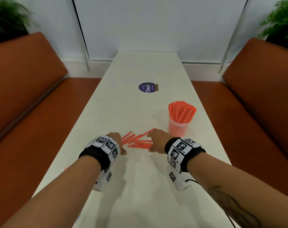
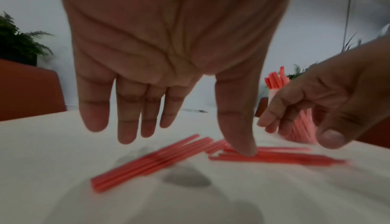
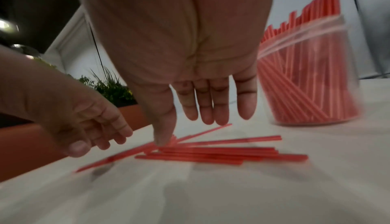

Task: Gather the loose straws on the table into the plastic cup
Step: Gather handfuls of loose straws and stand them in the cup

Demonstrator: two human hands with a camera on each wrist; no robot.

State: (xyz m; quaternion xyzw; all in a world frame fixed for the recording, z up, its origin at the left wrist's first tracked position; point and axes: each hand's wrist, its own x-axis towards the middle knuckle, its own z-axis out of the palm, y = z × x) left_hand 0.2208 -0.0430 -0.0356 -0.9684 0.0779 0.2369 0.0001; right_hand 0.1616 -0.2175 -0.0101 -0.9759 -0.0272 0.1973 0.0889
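Observation:
Several loose red straws lie in a scattered pile on the white table, between my two hands. A clear plastic cup packed with red straws stands just right of the pile. My left hand hovers over the pile's left end, fingers straight, holding nothing; in the left wrist view its thumb tip reaches down to the loose straws. My right hand hovers over the right end, fingers extended and empty; its thumb tip meets the loose straws in the right wrist view. The plastic cup is close beside it.
A round purple sticker sits farther up the table. Orange bench seats flank the narrow table on both sides. Potted plants stand in the far corners. A small pinkish scrap lies at the left table edge.

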